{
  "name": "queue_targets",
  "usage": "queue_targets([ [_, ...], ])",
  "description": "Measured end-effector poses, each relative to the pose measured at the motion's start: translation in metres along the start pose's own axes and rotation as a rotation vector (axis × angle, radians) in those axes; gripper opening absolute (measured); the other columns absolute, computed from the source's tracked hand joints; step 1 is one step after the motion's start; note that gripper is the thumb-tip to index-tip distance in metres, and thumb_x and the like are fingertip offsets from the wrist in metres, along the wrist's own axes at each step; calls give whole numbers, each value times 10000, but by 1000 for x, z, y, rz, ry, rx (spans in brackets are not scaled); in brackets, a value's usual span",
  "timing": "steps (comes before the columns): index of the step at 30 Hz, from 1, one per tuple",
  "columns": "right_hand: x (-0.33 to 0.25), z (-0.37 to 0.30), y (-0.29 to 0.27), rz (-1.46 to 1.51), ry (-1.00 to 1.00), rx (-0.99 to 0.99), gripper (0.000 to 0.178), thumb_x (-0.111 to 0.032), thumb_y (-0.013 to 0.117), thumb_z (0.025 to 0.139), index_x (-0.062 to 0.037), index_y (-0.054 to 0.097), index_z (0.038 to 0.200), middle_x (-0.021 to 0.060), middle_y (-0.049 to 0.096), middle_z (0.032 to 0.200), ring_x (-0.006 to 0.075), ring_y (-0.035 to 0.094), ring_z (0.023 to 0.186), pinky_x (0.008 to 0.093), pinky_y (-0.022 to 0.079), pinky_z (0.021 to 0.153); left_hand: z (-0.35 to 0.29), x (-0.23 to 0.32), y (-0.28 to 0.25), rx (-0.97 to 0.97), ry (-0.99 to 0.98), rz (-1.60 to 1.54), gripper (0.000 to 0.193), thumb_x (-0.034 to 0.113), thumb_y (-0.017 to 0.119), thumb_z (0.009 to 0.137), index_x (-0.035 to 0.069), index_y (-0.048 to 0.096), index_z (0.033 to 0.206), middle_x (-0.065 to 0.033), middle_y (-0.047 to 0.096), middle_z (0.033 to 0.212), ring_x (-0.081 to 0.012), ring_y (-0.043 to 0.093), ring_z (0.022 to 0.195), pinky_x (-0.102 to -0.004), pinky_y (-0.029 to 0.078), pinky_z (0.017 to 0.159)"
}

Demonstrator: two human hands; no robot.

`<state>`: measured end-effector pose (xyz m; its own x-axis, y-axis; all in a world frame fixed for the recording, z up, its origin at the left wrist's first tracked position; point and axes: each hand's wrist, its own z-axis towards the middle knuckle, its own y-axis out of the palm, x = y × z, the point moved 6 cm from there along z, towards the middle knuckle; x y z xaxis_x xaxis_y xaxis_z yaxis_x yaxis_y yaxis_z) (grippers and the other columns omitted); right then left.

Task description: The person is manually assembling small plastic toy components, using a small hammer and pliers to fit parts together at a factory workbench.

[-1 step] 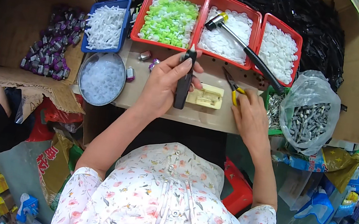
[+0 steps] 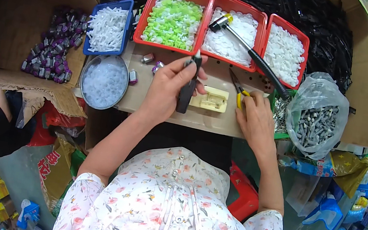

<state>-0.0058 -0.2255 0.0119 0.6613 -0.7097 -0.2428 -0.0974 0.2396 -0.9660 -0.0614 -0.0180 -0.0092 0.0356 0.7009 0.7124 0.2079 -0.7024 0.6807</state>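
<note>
My left hand [image 2: 170,82] is closed around a long black plastic part [image 2: 188,86] with a small white tip pointing away from me. Just right of it lies a cream-coloured block with a recess [image 2: 214,99], a kind of fixture, on the cardboard-covered bench. My right hand [image 2: 257,120] has its fingers curled on the yellow handles of a pair of pliers [image 2: 241,88]. Their dark jaws point far left, down near the bench surface. A mallet [image 2: 252,53] with a black handle rests across the red bins beyond.
Red bins hold green-and-white pieces [image 2: 170,22] and white pieces [image 2: 284,54]. A blue bin [image 2: 107,26], a round dish [image 2: 104,81] and a carton of purple-and-silver parts [image 2: 53,51] stand left. At right are a green tray [image 2: 281,114] and a plastic bag of grey pieces [image 2: 317,120].
The black part in my left hand has tilted slightly, its tip leaning to the right. My right hand stays on the pliers.
</note>
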Motion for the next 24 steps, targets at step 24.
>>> queue_targets([
  [24, -52, -18, -27, 230, -171, 137, 287, 92, 543, 671, 36, 579, 950, 197, 572, 1150, 394, 548, 1097, 500, 392, 983, -45, 15, 18, -134, 454, 931, 303, 126, 662, 956, -35, 615, 1209, -66, 666, 912, -110, 584, 778, -257, 489, 717],
])
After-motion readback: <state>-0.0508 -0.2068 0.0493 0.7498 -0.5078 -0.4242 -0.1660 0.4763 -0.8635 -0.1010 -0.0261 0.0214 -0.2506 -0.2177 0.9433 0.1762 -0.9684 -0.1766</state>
